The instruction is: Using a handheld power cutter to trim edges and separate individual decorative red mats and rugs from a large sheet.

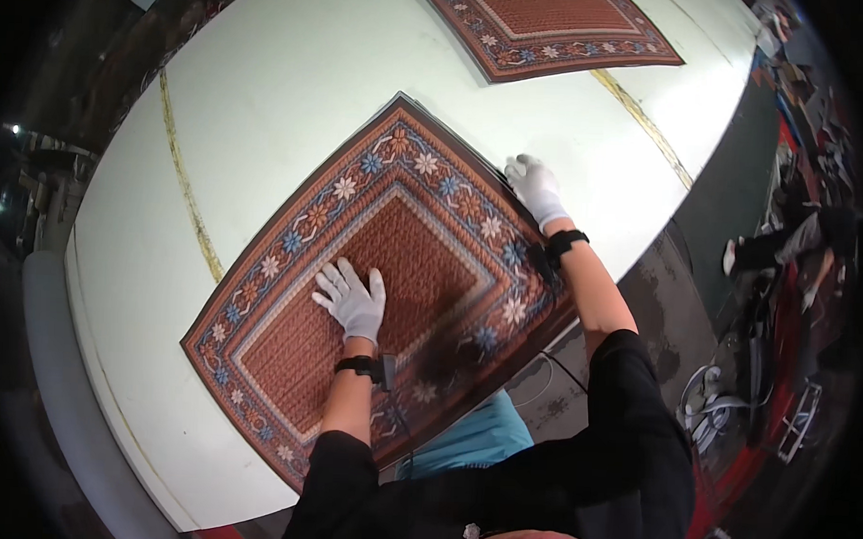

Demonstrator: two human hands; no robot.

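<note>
A rectangular brown floor mat [404, 245] with a floral border of blue, white and orange flowers lies on the pale table, turned at an angle. Dark edges doubling along its far right side suggest more than one layer there. My left hand [352, 300], in a white-grey glove, rests flat on the plain middle of the mat, fingers spread. My right hand [536, 188], gloved alike, is at the mat's right edge, its fingers slightly bent and apart. Nothing shows in its grasp, though its underside is hidden. Both wrists wear black straps.
A second patterned mat [564, 18] lies farther back on the white table [295, 103]. Yellowed tape strips [641, 125] cross the tabletop. A grey padded roll [58, 351] runs along the left edge. Teal cloth [473, 437] hangs below the near edge. Another person [784, 249] is at the right.
</note>
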